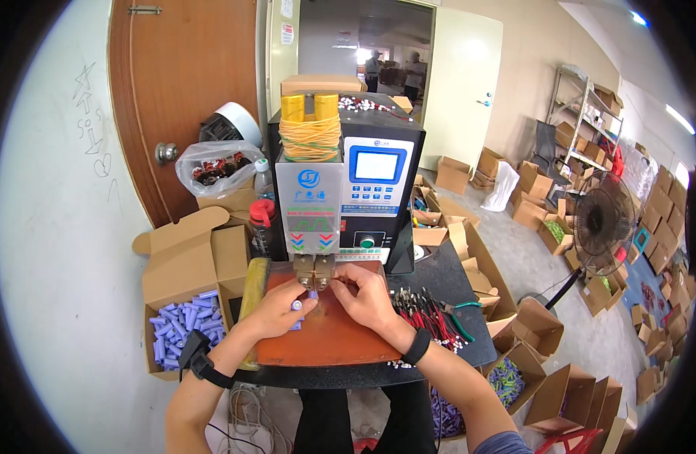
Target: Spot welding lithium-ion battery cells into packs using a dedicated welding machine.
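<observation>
A spot welder [374, 195] with a lit screen stands before me, its paired metal electrodes [315, 281] pointing down over an orange-brown mat [329, 344]. My left hand [274, 314] is closed around purple cylindrical battery cells [296, 306], just left of the electrodes. One cell's end shows between the fingers, and another sits right under the electrode tips. My right hand [367, 304] reaches in from the other side, thumb and fingertips pinched together by the tips. Whatever those fingertips hold is too small to make out.
An open carton [160, 372] of purple cells stands at the left. Red and black wire leads [431, 314] and green-handled pliers [463, 325] lie on the dark table at the right. Beyond are a pedestal fan [607, 227] and several cartons. A red-lidded bottle [261, 219] stands beside the welder.
</observation>
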Motion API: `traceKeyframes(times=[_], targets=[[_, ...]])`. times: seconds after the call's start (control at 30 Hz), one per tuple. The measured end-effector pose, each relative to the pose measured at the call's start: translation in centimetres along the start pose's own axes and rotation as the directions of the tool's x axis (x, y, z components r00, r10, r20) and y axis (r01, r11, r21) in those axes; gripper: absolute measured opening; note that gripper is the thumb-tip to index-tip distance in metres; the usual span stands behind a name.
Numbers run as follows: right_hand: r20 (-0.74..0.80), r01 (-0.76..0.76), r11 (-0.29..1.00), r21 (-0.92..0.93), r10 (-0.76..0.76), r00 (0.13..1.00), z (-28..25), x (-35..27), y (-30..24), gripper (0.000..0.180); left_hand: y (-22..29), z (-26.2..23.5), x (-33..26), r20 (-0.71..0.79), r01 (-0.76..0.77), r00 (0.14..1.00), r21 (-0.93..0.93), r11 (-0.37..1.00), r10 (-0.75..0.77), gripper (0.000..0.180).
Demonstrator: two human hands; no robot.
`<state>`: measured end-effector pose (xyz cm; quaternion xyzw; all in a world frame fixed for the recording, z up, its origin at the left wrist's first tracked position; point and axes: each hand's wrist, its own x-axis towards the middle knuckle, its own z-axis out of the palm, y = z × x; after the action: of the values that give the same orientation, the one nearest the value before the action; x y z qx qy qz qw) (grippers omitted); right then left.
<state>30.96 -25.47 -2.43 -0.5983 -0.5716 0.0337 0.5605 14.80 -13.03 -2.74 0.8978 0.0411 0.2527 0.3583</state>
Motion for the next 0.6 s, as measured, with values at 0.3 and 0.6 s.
traceKeyframes(times=[0.3,0.6], targets=[[0.039,0.029,0.999,0.037,-0.03,0.999,-0.2,-0.2,0.3,0.018,-0.7,-0.3,-0.4,0.105,0.135,0.985,0.051,0.99,-0.14,0.028],[-0.057,0.06,0.998,0.029,-0.058,0.997,0.7,-0.1,1.7,0.025,-0.4,0.3,-0.3,0.0,-0.004,1.0,0.003,1.0,0.004,0.025]])
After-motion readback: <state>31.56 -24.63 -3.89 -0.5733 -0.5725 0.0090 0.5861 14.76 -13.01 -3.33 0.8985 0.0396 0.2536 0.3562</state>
